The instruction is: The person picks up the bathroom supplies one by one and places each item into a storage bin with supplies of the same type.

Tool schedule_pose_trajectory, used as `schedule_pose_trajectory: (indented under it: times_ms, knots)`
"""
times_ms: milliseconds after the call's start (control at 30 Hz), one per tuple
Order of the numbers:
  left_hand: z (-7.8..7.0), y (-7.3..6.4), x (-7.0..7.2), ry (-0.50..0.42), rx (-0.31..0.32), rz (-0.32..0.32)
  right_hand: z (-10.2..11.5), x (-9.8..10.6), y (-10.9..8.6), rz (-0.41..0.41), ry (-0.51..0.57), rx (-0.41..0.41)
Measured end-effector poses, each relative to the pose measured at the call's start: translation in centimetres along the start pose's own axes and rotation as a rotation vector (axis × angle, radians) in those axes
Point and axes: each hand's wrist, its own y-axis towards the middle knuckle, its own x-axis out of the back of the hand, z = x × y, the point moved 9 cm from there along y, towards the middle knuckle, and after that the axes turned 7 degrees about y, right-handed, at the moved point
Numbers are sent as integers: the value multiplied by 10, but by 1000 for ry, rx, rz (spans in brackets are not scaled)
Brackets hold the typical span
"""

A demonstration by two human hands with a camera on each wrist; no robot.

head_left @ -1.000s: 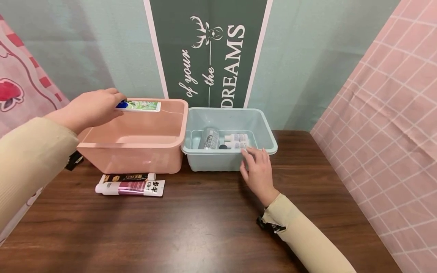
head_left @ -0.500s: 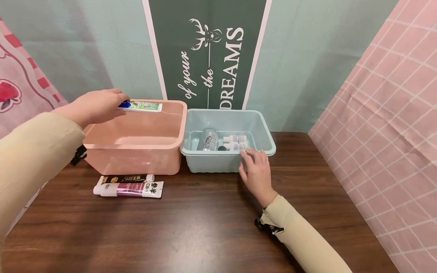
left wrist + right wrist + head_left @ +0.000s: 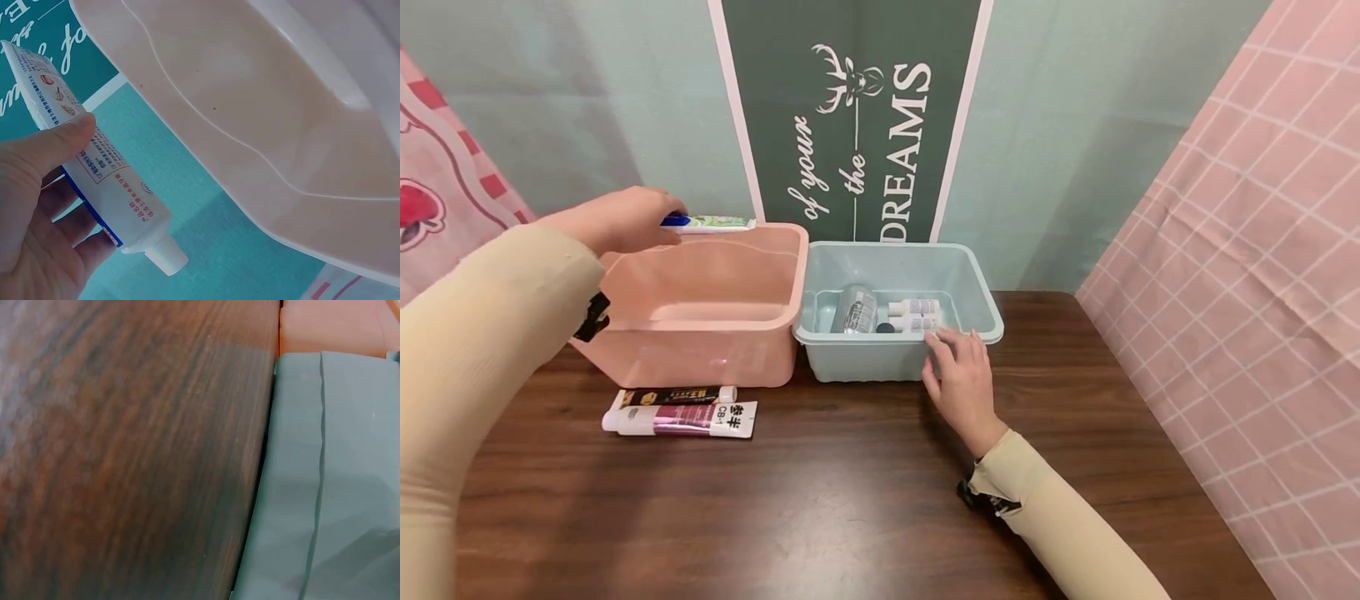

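Observation:
My left hand (image 3: pixel 632 218) pinches a white, green and blue toothpaste tube (image 3: pixel 713 223) above the far rim of the pink bin (image 3: pixel 700 354). In the left wrist view the thumb presses on the printed face of the toothpaste tube (image 3: pixel 106 159), its white cap pointing down and away from the palm. My right hand (image 3: pixel 962 383) rests with its fingertips at the front rim of the light blue bin (image 3: pixel 865 358). The right wrist view shows the blue bin's outer wall (image 3: pixel 350 462) but not the hand.
Inside the blue bin lie a clear bottle (image 3: pixel 857 310) and small white bottles (image 3: pixel 916 310). In front of the pink bin, a black tube (image 3: pixel 673 396) and a white and purple tube (image 3: pixel 685 419) lie on the wooden table (image 3: pixel 820 492). Cloth hangs behind and at both sides.
My left hand has lifted slightly and tilted the toothpaste tube, so less of its green face shows. The right hand stays at the blue bin's rim. The head view has shifted slightly.

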Motion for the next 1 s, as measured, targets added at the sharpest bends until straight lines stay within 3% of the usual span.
schedule_pose_trajectory:
  times_ms: [467,600,833,1000]
  knots:
    - [-4,27,3,8,7,-1,-1,2,3,11,-14,-9]
    - [-1,28,4,8,13,-13,0,4,5,3,-19,-5]
    - [6,29,-5,-82,62,-15,0,4,1,6,-20,-5]
    - [2,30,-7,-78,36,-16,1,5,-1,-21,-17,15]
